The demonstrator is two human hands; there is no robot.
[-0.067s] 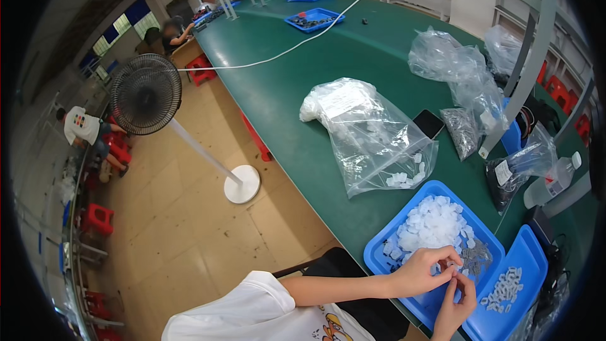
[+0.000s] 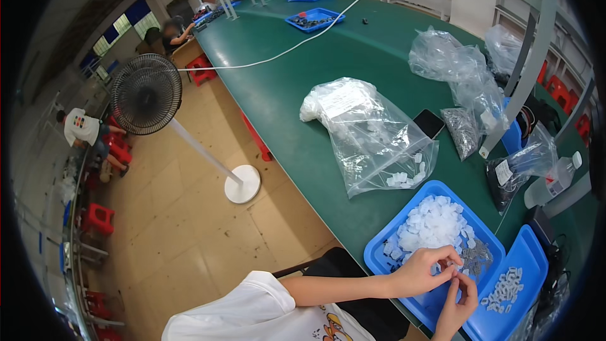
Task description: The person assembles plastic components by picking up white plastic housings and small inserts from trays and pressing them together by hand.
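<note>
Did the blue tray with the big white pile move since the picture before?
No. Against the edge of the green table, the blue tray sits in the same place, turned the same way.

Left hand [image 2: 424, 270] and right hand [image 2: 462, 303] are holding their fingertips close together, lower right of the frame.
The bare left forearm [image 2: 344, 289] is lying nearly level across the lower middle, thumb and forefinger arching toward each other; the right hand is pointing up from the bottom edge, its fingers bending in just below.
</note>
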